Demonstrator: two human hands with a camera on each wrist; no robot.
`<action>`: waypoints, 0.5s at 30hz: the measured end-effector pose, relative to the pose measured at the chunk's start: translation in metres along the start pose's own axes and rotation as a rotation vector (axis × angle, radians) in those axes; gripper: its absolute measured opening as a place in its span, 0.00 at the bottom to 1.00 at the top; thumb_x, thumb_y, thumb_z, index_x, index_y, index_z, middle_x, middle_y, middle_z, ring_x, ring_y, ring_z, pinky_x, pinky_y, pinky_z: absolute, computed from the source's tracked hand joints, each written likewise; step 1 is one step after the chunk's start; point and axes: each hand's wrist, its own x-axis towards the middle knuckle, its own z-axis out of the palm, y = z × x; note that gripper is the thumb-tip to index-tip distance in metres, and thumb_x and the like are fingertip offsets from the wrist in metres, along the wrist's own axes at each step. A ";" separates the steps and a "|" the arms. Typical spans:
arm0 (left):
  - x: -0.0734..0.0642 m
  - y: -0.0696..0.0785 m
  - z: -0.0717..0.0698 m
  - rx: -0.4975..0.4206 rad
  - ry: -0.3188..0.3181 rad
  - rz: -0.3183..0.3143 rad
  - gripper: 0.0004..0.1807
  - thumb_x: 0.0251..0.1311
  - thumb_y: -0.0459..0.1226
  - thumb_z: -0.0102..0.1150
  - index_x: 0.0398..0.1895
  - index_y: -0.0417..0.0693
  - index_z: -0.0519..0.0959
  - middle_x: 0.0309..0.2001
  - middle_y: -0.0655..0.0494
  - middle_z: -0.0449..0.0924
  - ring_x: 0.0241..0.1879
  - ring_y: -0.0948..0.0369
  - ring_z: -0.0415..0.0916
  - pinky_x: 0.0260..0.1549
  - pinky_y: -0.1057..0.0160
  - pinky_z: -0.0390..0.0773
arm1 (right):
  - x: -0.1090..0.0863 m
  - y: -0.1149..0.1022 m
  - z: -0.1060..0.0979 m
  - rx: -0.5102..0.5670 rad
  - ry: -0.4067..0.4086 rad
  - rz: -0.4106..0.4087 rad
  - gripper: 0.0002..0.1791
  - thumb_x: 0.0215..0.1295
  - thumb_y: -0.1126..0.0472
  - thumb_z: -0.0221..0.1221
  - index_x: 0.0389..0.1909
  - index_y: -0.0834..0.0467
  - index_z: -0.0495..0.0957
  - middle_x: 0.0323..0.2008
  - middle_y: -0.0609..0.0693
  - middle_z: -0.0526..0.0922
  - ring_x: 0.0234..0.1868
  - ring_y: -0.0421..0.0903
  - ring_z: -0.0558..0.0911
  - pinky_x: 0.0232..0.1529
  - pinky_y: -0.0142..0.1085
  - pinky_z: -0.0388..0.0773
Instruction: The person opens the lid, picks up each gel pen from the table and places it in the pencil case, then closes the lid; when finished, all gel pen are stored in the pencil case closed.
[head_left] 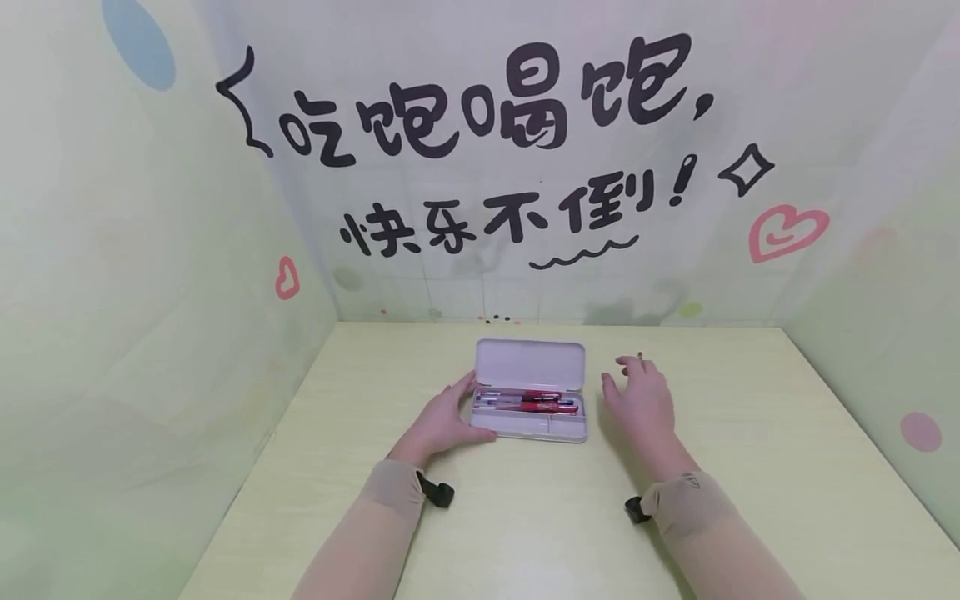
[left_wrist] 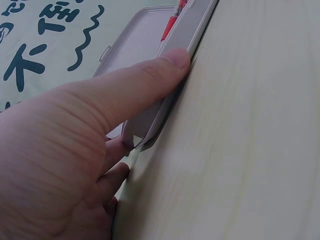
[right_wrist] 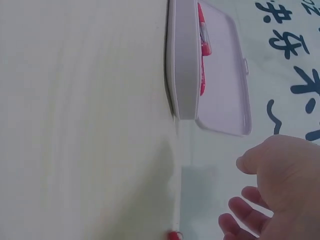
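Note:
An open, pale lilac pencil case (head_left: 510,427) sits on the table, its lid (head_left: 530,363) raised at the back. Several red and clear pens (head_left: 536,407) lie in its rear compartment. My left hand (head_left: 442,421) grips the case's left end, thumb (left_wrist: 150,82) along the front wall and the other fingers round the side. To the right of the case, my right hand (head_left: 643,408) hovers with loosely bent fingers (right_wrist: 247,215), nothing visible between them. Just past it shows the small reddish tip (right_wrist: 174,235) of something, the rest hidden.
The pale wood table (head_left: 517,533) meets a printed backdrop (head_left: 540,292) close behind the case. Side walls (head_left: 150,350) rise at left and right. A black strap mount (head_left: 637,509) is on each wrist.

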 end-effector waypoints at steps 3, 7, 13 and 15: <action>0.000 0.000 0.000 0.002 0.005 0.001 0.75 0.41 0.57 0.91 0.91 0.59 0.53 0.85 0.55 0.68 0.88 0.38 0.52 0.89 0.35 0.53 | 0.000 0.011 -0.006 0.009 -0.008 0.074 0.33 0.82 0.47 0.56 0.75 0.66 0.70 0.63 0.69 0.78 0.62 0.69 0.79 0.60 0.65 0.82; 0.000 -0.001 0.000 0.007 0.009 -0.001 0.75 0.41 0.58 0.91 0.91 0.61 0.53 0.85 0.56 0.68 0.88 0.38 0.52 0.88 0.34 0.53 | -0.001 0.023 -0.009 0.003 -0.052 0.155 0.37 0.81 0.46 0.55 0.77 0.69 0.66 0.61 0.70 0.76 0.58 0.68 0.78 0.55 0.64 0.83; 0.000 -0.002 0.001 0.008 0.007 0.003 0.75 0.41 0.58 0.91 0.91 0.60 0.53 0.85 0.55 0.68 0.88 0.38 0.52 0.88 0.35 0.53 | -0.002 0.038 -0.008 -0.027 -0.139 0.229 0.43 0.80 0.43 0.54 0.80 0.73 0.61 0.65 0.77 0.72 0.61 0.74 0.77 0.57 0.67 0.84; 0.000 -0.002 0.002 0.009 0.008 0.002 0.75 0.41 0.57 0.91 0.91 0.59 0.54 0.85 0.55 0.67 0.88 0.38 0.53 0.88 0.35 0.53 | -0.001 0.040 -0.008 -0.038 -0.153 0.231 0.44 0.80 0.43 0.54 0.78 0.75 0.61 0.66 0.79 0.71 0.62 0.76 0.77 0.56 0.67 0.84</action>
